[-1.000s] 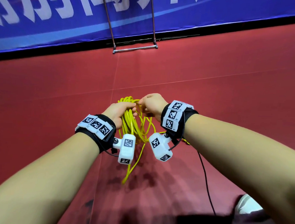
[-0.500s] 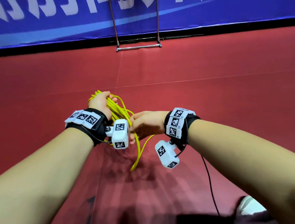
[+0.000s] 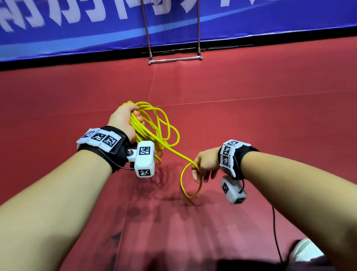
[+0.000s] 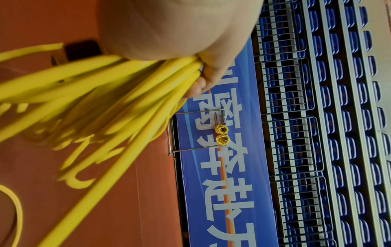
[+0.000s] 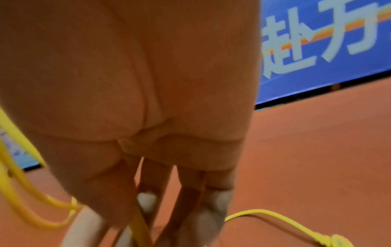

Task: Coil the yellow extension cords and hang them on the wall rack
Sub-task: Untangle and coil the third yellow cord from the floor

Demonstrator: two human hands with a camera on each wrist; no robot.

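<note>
Several loops of yellow cord (image 3: 151, 126) gripped in left hand (image 3: 123, 120); right hand (image 3: 205, 164) pinching tail, mid-coil; next: lay loop into left.

Black wrist straps (image 3: 119, 151) with checkered marker tags, white boxy cameras (image 3: 144, 161), bare forearms

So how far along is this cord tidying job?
Two small yellow coils already hang on the rack. The left hand grips a mostly wound bundle of yellow cord; the right hand holds the loose tail. Left: wind in that tail, then hang the bundle.
</note>
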